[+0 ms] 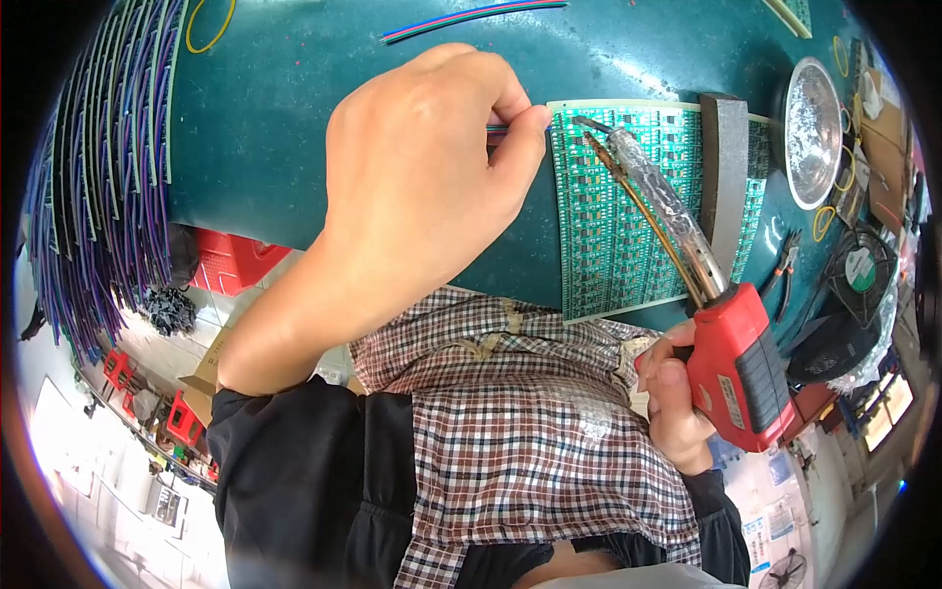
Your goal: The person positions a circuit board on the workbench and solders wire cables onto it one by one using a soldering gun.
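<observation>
Right hand [679, 407] grips soldering iron [702, 263] at four o'clock
Left hand [427, 147], near twelve, pinches wires [497, 129] mostly hidden by its fingers.

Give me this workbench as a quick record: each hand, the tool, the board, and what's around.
Left hand: pinching thin wires at the panel's upper-left corner
Right hand: gripping a red-handled soldering gun
Tool tip: over that corner; contact unclear
Green circuit-board panel: on the table, dark bar lying across it
Right of panel: metal bowl, pliers
Far edge: loose multicoloured wires
</observation>
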The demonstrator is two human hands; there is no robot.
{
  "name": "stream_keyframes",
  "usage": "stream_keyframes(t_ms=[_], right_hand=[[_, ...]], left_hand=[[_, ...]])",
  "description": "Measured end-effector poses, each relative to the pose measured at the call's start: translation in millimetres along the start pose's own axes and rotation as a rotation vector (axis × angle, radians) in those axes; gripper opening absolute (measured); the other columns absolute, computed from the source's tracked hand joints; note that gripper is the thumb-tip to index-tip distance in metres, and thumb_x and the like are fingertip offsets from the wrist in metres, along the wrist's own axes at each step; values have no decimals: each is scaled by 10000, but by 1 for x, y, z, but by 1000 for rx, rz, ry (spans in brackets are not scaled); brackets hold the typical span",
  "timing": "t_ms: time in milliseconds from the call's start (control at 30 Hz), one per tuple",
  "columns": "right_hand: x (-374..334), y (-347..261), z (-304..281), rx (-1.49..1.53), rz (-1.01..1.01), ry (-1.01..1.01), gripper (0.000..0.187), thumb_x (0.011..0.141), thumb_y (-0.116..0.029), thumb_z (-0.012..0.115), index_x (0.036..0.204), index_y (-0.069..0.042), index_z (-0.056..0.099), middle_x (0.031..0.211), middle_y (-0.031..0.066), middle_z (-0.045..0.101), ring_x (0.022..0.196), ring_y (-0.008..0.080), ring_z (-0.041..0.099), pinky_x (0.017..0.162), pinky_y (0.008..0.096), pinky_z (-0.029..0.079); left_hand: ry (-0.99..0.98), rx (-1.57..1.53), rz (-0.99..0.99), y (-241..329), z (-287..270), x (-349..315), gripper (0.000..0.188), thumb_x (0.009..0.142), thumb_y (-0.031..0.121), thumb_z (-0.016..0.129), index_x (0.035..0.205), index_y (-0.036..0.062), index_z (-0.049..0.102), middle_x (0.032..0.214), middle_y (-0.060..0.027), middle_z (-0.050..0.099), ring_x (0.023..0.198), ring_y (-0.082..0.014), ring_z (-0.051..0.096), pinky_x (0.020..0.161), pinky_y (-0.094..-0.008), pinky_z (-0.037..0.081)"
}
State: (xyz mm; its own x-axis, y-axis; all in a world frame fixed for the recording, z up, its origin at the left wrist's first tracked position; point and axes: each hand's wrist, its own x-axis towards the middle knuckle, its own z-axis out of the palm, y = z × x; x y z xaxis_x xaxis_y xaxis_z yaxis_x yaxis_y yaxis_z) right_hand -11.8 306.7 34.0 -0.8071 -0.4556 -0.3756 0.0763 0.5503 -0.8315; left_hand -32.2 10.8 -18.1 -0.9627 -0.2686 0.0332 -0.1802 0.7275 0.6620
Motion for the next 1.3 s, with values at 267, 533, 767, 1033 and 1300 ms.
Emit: stream_keyframes(t_ms=[267, 533, 767, 1033, 1300], right_hand=[[-2, 5, -1, 17, -33, 46, 337, 972, -175, 642, 1230, -1, 510, 768, 89, 555, 553, 110, 468, 527, 258, 398], [-4, 8, -3, 24, -33, 32, 335, 961, -172, 665, 1205, 4, 518, 785, 91, 554, 569, 113, 477, 522, 251, 404], [-5, 7, -2, 0, -66, 67, 337, 964, -185, 672, 1200, 0, 518, 763, 88, 555, 549, 106, 457, 515, 249, 391], [-11, 11, -5, -66, -36, -2, 344, 976, -211, 674, 1221, -19, 529, 744, 72, 558, 532, 106, 460, 523, 256, 380], [-11, 6, -2, -49, 4, -15, 316, 978, -208, 668, 1196, -14, 548, 735, 60, 544, 547, 106, 479, 527, 257, 385]], left_hand=[[189, 260, 351, -6, -15, 41, 135, 909, 128, 769, 896, 19, 692, 782, -59, 650, 642, -122, 589, 610, -267, 461], [30, 82, 211, -9, -20, 49, 176, 860, 46, 737, 908, 13, 571, 888, -154, 561, 874, -352, 577, 782, -425, 467], [-49, -246, -55, 6, -25, 24, 123, 928, 106, 758, 936, 1, 695, 768, -23, 651, 659, -70, 575, 602, -240, 449], [-220, -113, -107, 8, -18, -2, 132, 938, 96, 741, 909, -14, 675, 696, -17, 611, 628, -52, 557, 554, -235, 421], [-154, -18, -47, 7, -9, 0, 185, 906, 128, 769, 849, -15, 667, 727, -73, 643, 604, -116, 607, 574, -275, 485]])
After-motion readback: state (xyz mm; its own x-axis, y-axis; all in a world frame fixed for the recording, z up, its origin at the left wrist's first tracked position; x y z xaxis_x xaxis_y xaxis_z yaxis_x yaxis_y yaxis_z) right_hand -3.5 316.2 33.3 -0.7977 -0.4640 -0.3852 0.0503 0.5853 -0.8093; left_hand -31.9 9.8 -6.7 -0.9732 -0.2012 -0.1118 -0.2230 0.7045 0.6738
